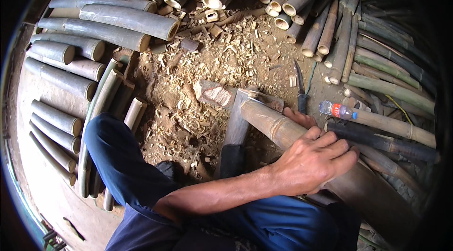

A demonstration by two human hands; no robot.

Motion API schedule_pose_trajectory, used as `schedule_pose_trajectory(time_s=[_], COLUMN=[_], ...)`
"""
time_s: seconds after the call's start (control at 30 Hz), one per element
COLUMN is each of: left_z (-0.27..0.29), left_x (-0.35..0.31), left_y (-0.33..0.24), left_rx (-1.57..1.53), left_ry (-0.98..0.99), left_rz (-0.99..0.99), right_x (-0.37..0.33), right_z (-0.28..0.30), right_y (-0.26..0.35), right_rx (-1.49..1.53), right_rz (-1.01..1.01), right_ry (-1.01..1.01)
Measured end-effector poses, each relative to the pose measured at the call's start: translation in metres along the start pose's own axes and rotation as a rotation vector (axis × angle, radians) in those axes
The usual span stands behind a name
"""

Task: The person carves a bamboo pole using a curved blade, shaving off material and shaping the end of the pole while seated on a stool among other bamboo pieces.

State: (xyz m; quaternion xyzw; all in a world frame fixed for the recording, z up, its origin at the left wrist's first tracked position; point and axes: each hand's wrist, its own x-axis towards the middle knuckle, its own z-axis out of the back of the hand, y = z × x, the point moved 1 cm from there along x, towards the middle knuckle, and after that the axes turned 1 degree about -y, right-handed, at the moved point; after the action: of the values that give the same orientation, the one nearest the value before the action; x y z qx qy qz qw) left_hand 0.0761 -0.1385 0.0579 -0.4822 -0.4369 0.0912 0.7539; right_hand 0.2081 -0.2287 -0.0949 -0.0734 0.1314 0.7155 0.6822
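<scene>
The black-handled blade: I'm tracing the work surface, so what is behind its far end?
Left of the blade, at its far end, a wooden block shows, with pale shavings beyond. Whatever the blade and bamboo pole cover there cannot be seen.

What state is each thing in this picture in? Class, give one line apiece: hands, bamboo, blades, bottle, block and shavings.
Left hand: curled over the bamboo pole.
Right hand: mostly hidden; grip unclear.
Bamboo pole: slanted, held.
Broad blade: lying down, handle unheld.
Curved knife: unsheathed, unheld.
Bottle: on its side, capped.
Wooden block: hacked, pale wood exposed.
Shavings: loose, scattered.
Other bamboo lengths: lying down, cut ends showing.
</scene>
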Motion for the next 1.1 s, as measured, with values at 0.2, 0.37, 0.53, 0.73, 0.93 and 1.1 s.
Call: schedule_pose_trajectory(time_s=[0.2,0.37,0.53,0.73,0.93,1.1], left_z=[0.002,0.008,0.046,0.073,0.143,0.126], left_x=[0.0,0.007,0.017,-0.05,-0.043,0.007], left_y=[0.001,0.007,0.085,0.149,0.233,0.207], left_rx=[0.044,0.02,-0.116,-0.004,0.506,0.665], left_ry=[0.06,0.043,-0.087,-0.247,-0.049,0.063], left_rz=[-0.007,0.035,0.498,0.795,1.026,0.59], right_x=[-0.006,-0.041,-0.083,-0.111,-0.076,-0.023], right_z=[-0.001,0.001,-0.01,-0.036,-0.049,-0.019], right_y=[-0.016,-0.039,-0.056,-0.015,0.037,0.051], right_rx=[-0.144,-0.162,0.12,1.222,1.887,2.188], right_rz=[0.117,0.097,-0.169,-0.833,-0.815,-0.655], right_ry=[0.01,0.002,-0.109,-0.272,-0.335,-0.615])
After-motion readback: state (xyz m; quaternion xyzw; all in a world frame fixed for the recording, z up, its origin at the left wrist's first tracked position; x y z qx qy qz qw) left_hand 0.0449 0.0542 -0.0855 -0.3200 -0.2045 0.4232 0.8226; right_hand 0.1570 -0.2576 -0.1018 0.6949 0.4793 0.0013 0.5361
